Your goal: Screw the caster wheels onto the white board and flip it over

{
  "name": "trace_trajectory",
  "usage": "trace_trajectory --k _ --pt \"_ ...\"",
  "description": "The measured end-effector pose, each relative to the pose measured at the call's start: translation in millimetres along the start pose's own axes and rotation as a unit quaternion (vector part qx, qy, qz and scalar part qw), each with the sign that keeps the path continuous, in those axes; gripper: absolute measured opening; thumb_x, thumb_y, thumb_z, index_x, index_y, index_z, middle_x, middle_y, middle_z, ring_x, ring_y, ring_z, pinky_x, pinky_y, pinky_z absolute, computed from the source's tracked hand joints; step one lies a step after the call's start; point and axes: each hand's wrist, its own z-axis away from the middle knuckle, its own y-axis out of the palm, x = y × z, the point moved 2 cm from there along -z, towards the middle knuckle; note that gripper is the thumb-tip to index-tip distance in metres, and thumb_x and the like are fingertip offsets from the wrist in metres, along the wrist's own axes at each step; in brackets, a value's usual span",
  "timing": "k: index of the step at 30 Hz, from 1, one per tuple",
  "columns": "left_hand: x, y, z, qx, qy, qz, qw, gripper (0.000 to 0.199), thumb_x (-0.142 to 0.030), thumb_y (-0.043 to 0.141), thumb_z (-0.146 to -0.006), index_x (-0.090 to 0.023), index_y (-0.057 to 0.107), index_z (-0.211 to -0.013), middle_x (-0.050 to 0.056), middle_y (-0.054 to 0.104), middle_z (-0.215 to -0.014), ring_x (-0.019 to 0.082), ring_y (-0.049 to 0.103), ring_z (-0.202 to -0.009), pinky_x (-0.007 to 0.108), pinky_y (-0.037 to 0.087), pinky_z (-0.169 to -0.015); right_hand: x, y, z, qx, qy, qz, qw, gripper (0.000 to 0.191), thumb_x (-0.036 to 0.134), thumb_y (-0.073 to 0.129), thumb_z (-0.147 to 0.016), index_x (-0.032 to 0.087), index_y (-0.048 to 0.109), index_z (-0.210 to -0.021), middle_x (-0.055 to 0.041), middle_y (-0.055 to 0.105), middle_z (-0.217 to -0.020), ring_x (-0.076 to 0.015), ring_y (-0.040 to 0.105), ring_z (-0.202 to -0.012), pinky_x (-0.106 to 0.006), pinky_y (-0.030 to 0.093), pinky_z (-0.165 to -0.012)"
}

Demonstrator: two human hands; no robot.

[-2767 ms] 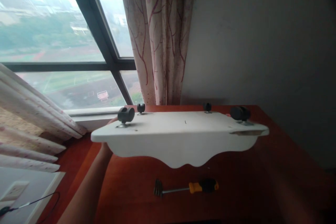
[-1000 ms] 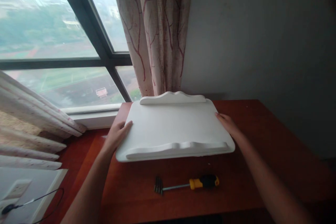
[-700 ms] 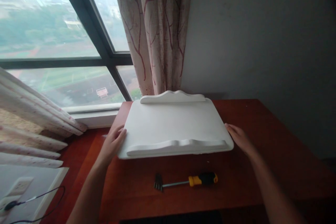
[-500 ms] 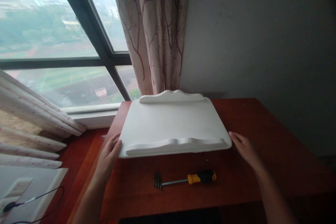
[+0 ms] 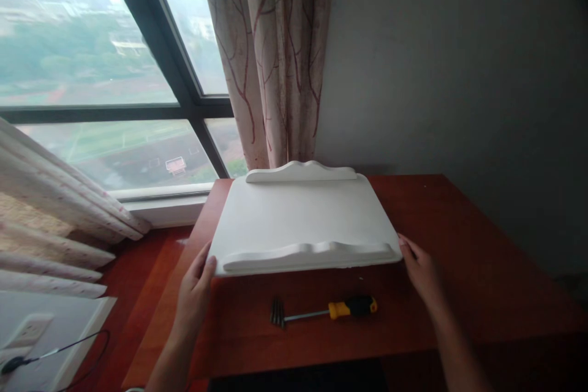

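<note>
A white board [image 5: 298, 211] with rounded corners lies on the brown table [image 5: 478, 269]. Wavy-edged white rails run along its far side [image 5: 301, 173] and near side [image 5: 307, 255]. My left hand [image 5: 196, 278] grips the near left edge, thumb on top and fingers partly hidden beneath. At the near right edge my right hand [image 5: 417, 263] is closed on the board, its fingertips partly out of sight. In front of the board lies a screwdriver [image 5: 353, 307] with a yellow and black handle. Several dark screws [image 5: 277, 312] sit by its tip.
Behind the table hangs a patterned curtain [image 5: 285, 73] next to a grey wall [image 5: 436, 73]. A window [image 5: 92, 153] fills the left side. At lower left a black plug [image 5: 15, 364] with a cable sits in a wall socket [image 5: 32, 332].
Both hands have closed in on the board's sides, the right hand shifting slightly left and down. The board, screwdriver and screws look almost unchanged, apart from a small camera shift.
</note>
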Motion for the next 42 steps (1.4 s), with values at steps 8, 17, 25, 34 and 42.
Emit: trace_trajectory --k 8,17,25,34,42 --pt "1 -2.0 9 -0.007 0.011 -0.006 1.000 0.070 -0.062 0.057 -0.087 -0.015 0.057 -0.140 0.012 0.058 -0.145 0.033 0.049 -0.138 0.046 0.032 -0.121 1 0 3 -0.012 -0.020 0.043 0.999 0.061 0.057 0.038 -0.095 0.017 0.069 -0.128 -0.0154 0.070 -0.128 -0.0328 0.063 -0.123 -0.046 0.048 -0.105" --pt "-9 5.5 4 -0.016 0.036 -0.048 0.998 0.063 -0.060 0.050 -0.091 -0.015 0.058 -0.135 0.015 0.060 -0.140 0.033 0.052 -0.134 0.047 0.038 -0.116 7 1 -7 -0.024 -0.072 0.064 0.995 0.059 0.056 0.037 -0.095 0.018 0.071 -0.124 -0.0166 0.072 -0.124 -0.0345 0.067 -0.116 -0.047 0.052 -0.098" --pt "-37 -12.8 21 -0.092 0.264 -0.181 0.943 0.027 -0.042 0.059 -0.092 -0.022 0.071 -0.106 0.010 0.071 -0.109 0.028 0.066 -0.104 0.042 0.049 -0.100 32 -9 5 -0.060 -0.169 0.022 0.984 0.049 0.055 0.044 -0.096 0.019 0.070 -0.116 -0.0156 0.068 -0.124 -0.0291 0.062 -0.117 -0.046 0.047 -0.105" --pt "-44 -3.8 17 0.045 0.302 -0.180 0.935 0.035 -0.042 0.073 -0.084 -0.023 0.071 -0.113 0.009 0.073 -0.109 0.024 0.069 -0.094 0.036 0.054 -0.088 54 -10 15 0.071 -0.171 -0.072 0.980 0.044 0.054 0.059 -0.091 0.025 0.066 -0.123 -0.0105 0.064 -0.130 -0.0255 0.063 -0.112 -0.041 0.051 -0.099" --pt "-43 -0.8 4 0.093 0.221 -0.154 0.958 0.032 -0.046 0.072 -0.081 -0.025 0.076 -0.105 0.007 0.073 -0.100 0.023 0.065 -0.088 0.031 0.053 -0.071 50 -7 3 0.094 -0.157 -0.102 0.978 0.042 0.060 0.072 -0.077 0.027 0.077 -0.102 -0.0090 0.071 -0.114 -0.0287 0.063 -0.112 -0.047 0.047 -0.104"
